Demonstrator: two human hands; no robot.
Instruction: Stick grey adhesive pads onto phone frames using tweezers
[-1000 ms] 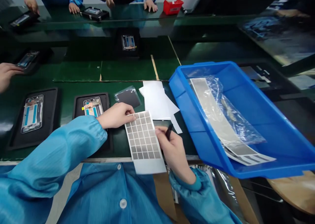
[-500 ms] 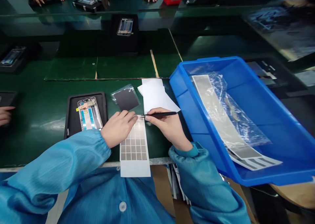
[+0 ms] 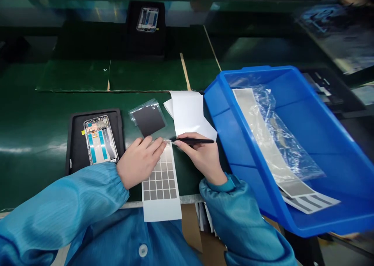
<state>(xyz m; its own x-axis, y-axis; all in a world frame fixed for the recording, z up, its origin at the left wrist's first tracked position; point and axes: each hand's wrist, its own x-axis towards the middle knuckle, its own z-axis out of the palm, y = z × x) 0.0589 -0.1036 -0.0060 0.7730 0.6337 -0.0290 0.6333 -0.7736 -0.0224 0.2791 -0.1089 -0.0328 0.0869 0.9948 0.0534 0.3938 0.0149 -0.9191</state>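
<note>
1. From my remote seat, I judge the step in hand to be tip work at the far edge of the grey-squared sheet [image 3: 162, 188], its near end overhanging the counter [image 3: 29, 120] toward 6 o'clock.
2. The next move, I judge, calls for a steady sheet and fine tip control.
3. My left hand [image 3: 140, 162] covers the sheet's 11 o'clock corner, fingers close together; whether they pinch anything I cannot tell.
4. My right hand [image 3: 201, 155], at the sheet's 1 o'clock, pinches a slim black tool [image 3: 195, 141], tip toward 9 o'clock; its contact is unclear.
5. From the sheet, the black tray [image 3: 76, 153] sits at 10 o'clock, the blue bin [image 3: 309, 112] near 3.
</note>
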